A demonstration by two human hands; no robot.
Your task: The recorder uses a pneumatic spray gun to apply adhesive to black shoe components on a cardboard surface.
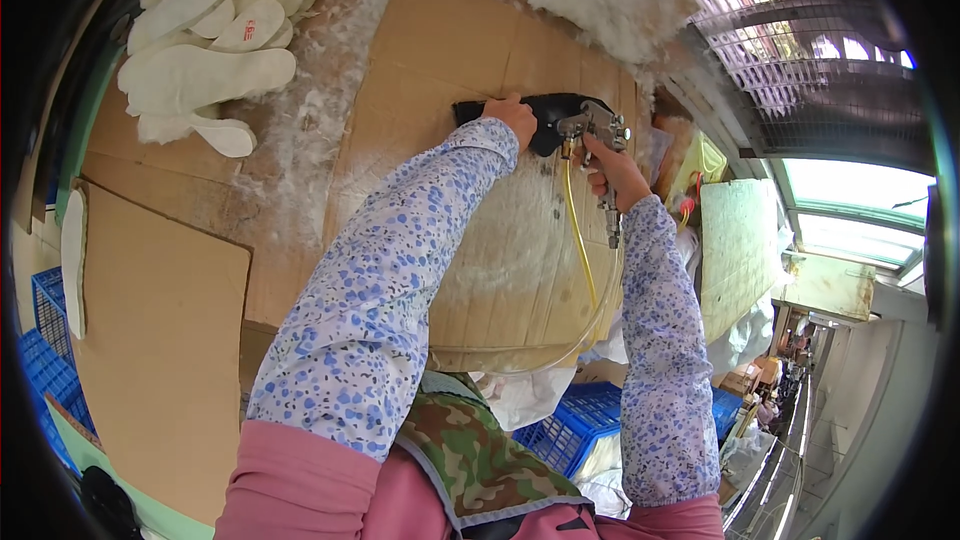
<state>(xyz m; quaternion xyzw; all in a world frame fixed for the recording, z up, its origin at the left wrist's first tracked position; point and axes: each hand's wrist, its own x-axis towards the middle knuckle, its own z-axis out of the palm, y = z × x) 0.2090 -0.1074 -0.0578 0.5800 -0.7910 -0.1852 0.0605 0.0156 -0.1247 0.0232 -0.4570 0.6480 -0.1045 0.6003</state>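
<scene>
My left hand (pixel 515 120) is closed on a flat black piece (pixel 548 112) with a curved outline, near the left end of that piece. The piece looks like shoe material, though its exact kind cannot be made out. A metal spray gun (pixel 597 124) sits in my right hand (pixel 618 176), with the fingers wrapped round its handle. Its front is just over the right part of the black piece. From the gun a yellow hose (pixel 575 225) runs down toward me. Beneath lies a worn sheet of brown cardboard (pixel 440 70).
At the far left several pale insoles (pixel 210 75) lie heaped, with white fluff (pixel 300 130) around them. Another cardboard sheet (pixel 160 340) is at the left. Blue crates (pixel 575 420) stand below the table's near edge. A metal grille (pixel 790 50) is at the right.
</scene>
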